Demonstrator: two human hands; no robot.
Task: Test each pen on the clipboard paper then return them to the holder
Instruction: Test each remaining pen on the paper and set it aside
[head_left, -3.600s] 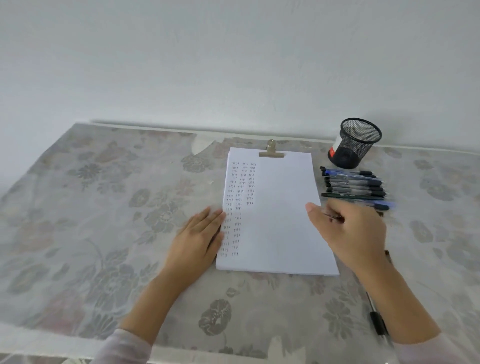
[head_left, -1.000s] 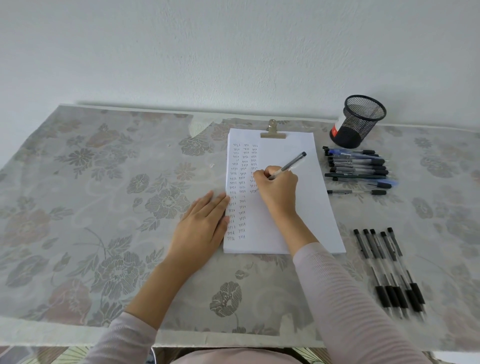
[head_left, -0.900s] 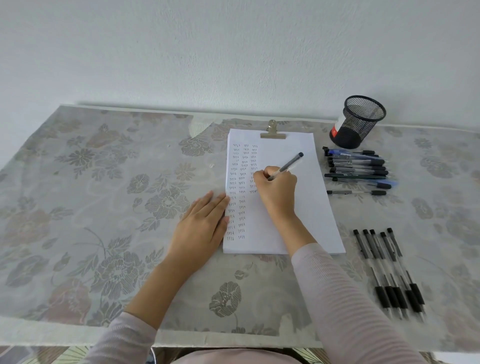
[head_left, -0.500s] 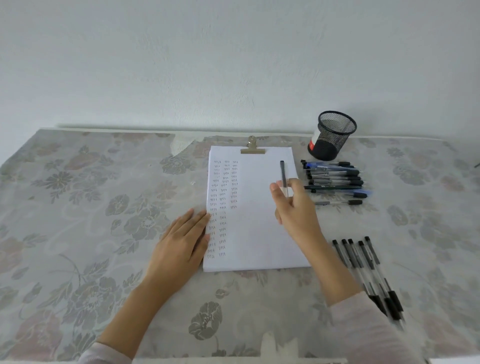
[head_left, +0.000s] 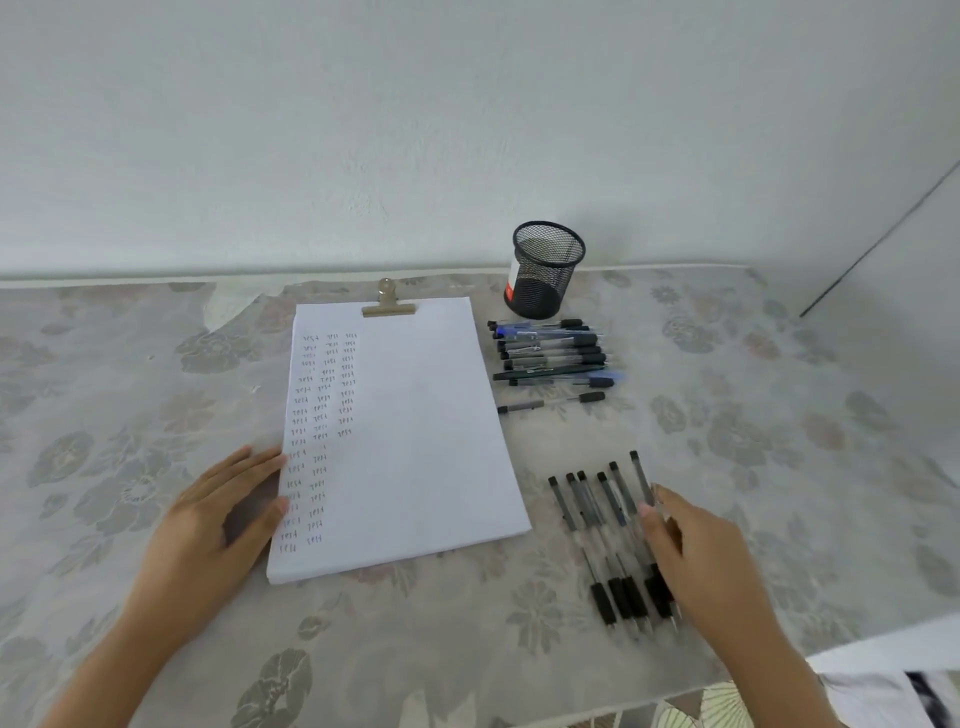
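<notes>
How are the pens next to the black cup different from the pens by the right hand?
The stack of pens beside the holder lies sideways, packed close; the near row points away from the person. The stack has some blue pens; the near row looks all black-gripped. The right hand touches the near row, not the stack. Both lie outside the holder.

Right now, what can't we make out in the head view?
Marks on the paper: too small to read.
Rightmost pen of the near row: its lower part is under the right hand; grip unclear.
Clipboard board: hidden by the paper; only the clip shows.
Label at the holder: too small to read.
White object, bottom right: cut off by the frame edge.
</notes>
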